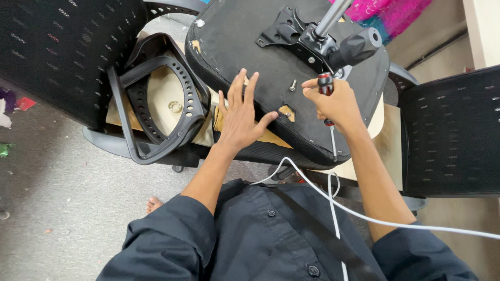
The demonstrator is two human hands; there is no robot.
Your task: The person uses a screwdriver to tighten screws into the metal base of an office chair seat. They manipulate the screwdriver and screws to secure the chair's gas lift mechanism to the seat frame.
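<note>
Head view, left hand (240, 117) fingers spread on seat underside (250, 47), right hand (336, 101) gripping screwdriver (327, 96), tip hidden.

I have one view only, from the head camera: it looks steeply down from close above, over my own chest and forearms, onto the upturned seat (291, 78), with floor (62, 182) at left.

floor (62, 198) | grey, dusty | scraps (23, 103) at left | bare foot (153, 204)
</note>
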